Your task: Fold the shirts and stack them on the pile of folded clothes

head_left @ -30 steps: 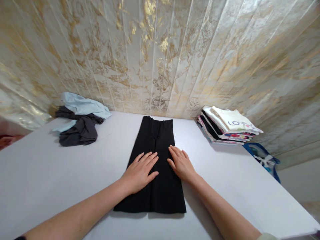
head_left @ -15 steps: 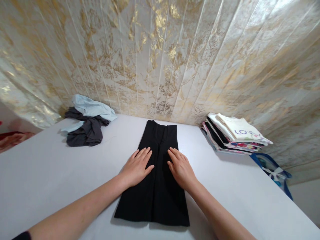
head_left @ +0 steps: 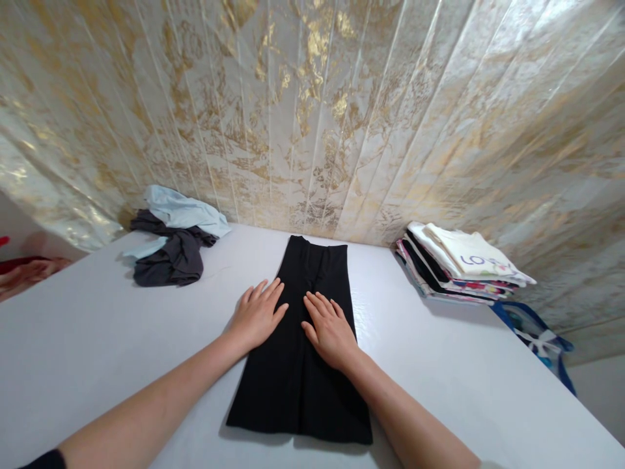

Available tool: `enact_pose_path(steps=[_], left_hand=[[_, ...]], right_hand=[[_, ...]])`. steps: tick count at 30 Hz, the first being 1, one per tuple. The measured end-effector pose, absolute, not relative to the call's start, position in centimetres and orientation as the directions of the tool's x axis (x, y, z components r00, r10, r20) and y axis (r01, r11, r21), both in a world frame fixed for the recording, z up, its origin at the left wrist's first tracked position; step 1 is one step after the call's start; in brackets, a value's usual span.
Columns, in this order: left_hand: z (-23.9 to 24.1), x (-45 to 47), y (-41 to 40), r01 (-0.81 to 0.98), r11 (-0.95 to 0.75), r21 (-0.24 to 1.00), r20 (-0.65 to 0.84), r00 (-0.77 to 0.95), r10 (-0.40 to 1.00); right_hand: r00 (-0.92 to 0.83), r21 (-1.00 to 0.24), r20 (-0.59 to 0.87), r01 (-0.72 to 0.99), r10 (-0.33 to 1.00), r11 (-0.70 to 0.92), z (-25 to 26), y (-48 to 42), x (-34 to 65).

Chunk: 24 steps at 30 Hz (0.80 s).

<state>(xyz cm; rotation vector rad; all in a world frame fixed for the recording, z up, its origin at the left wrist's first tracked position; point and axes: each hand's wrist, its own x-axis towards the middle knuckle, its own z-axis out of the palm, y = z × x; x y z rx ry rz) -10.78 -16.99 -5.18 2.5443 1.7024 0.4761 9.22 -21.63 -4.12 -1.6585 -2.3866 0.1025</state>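
A black garment, folded into a long narrow strip, lies on the white table and runs from the near edge toward the wall. My left hand rests flat on its left edge with the fingers stretched out. My right hand lies flat on the middle of the cloth, fingers also spread. Neither hand holds anything.
A loose heap of dark grey and pale blue clothes sits at the back left. A neat stack of folded shirts stands at the back right. A blue bag hangs beyond the table's right edge. A gold-patterned wall closes the far side.
Both hands have slid forward along the black garment, away from me, and slightly to the left. The view has tilted a little.
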Motion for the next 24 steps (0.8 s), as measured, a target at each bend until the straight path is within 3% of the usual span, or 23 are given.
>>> enact_pose_path(steps=[3,24], left_hand=[[-5.1,-11.0,-16.5,0.918,-0.345,0.197,0.274,0.286,0.918],[-5.5,-10.4,-17.9,0.924,-0.362,0.121,0.198,0.334,0.921]], right_hand=[[-0.332,-0.195,0.153,0.913,0.931,0.358,-4.0,-21.7,9.2],[-0.345,-0.204,0.131,0.908,0.929,0.366,-4.1,-22.3,9.4]])
